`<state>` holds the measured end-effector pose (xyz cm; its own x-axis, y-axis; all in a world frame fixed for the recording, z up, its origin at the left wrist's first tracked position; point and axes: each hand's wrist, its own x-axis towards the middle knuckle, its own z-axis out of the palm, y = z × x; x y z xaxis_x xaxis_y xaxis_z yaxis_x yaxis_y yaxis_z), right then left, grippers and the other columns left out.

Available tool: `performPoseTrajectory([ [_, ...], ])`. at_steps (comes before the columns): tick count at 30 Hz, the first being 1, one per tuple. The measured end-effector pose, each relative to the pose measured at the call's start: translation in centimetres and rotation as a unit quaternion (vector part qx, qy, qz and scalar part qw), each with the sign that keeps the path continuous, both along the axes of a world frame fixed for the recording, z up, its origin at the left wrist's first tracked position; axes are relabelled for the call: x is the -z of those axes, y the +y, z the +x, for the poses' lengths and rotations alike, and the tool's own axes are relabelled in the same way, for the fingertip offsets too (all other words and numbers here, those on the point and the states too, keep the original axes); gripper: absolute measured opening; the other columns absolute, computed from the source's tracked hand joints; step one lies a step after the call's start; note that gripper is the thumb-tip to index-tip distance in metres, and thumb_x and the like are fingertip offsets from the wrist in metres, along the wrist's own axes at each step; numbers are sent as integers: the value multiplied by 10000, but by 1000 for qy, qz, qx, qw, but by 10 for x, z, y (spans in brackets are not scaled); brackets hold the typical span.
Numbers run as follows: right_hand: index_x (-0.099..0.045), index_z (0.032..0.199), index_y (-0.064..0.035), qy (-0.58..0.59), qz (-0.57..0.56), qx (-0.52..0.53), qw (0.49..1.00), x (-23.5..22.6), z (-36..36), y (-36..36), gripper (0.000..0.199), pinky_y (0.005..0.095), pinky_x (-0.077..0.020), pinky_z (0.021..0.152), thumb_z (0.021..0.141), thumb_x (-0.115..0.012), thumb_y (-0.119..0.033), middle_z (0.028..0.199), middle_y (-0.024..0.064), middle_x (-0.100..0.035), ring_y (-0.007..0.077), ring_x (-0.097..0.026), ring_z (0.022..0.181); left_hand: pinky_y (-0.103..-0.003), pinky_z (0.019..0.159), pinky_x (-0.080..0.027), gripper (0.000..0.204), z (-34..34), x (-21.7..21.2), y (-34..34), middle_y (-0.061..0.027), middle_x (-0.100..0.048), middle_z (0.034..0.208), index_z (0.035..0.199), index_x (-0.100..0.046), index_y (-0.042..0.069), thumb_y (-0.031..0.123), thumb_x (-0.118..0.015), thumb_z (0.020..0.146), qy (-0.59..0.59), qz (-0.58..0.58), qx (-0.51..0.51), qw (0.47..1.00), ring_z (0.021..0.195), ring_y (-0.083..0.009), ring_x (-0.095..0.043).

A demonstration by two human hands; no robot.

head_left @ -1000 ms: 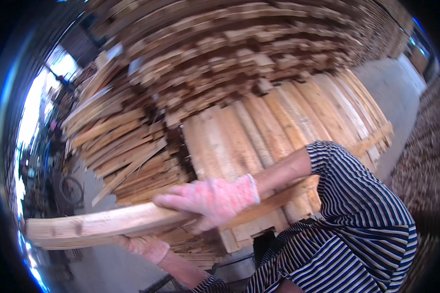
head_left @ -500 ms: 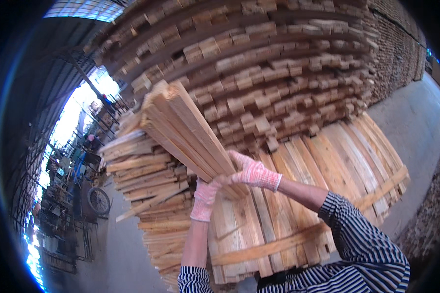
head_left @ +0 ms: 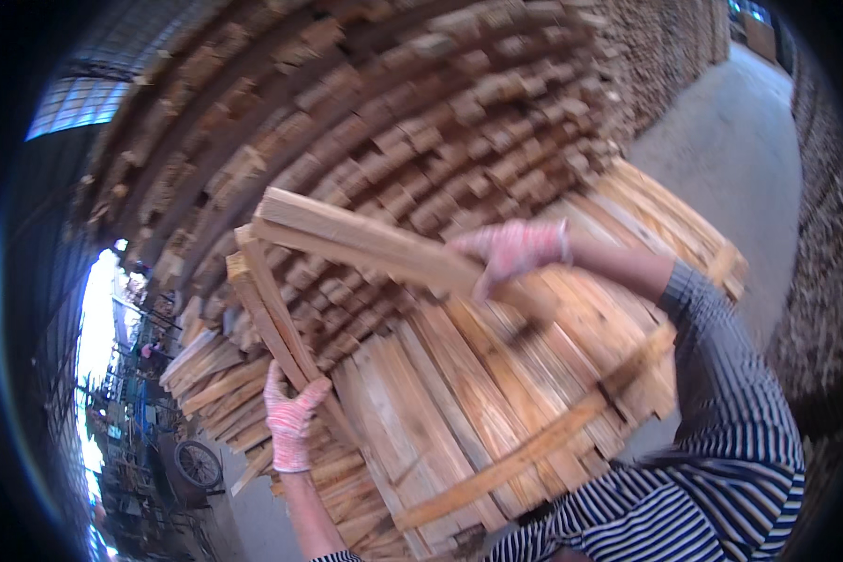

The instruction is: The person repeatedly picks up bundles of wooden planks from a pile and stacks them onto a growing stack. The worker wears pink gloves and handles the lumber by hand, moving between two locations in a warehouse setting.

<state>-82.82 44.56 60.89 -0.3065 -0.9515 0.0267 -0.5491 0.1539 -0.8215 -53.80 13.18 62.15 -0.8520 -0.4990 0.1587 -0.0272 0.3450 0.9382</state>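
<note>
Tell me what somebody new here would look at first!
Probably the big stack of wooden pieces curving across the top. Next, nearer the middle, two pink-and-white gloves: the left hand holds tilted, narrow wooden strips, and the right hand holds a pale wooden piece slanting down to the right. Low on the left, a round spoked wheel stands out too.

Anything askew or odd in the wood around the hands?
Yes, mildly: in the loose slat pile left of the left hand, pieces lie at uneven angles. One slat juts out over the floor, unlike the neatly side-by-side boards. No obvious breakage.
</note>
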Motion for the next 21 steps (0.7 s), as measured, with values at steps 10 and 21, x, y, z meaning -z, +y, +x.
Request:
performPoseTrajectory([
  [10,-582,1252,-143,365,260,181,875,116,-167,195,557,483,-525,898,717,-724,-80,1155,160,-637,378,-637,1088,-440,947,-518,713,-113,121,18,-199,-696,1158,1338,-575,101,291,-837,703,-276,-467,75,837,1075,-366,-665],
  [21,-641,1127,-146,410,190,204,869,198,-225,204,281,495,-541,858,853,-595,-101,1129,155,-658,396,-659,1047,-449,980,-508,818,-191,178,45,-215,-667,1233,1415,-514,100,371,-811,703,-348,-437,121,821,1108,-387,-654],
])
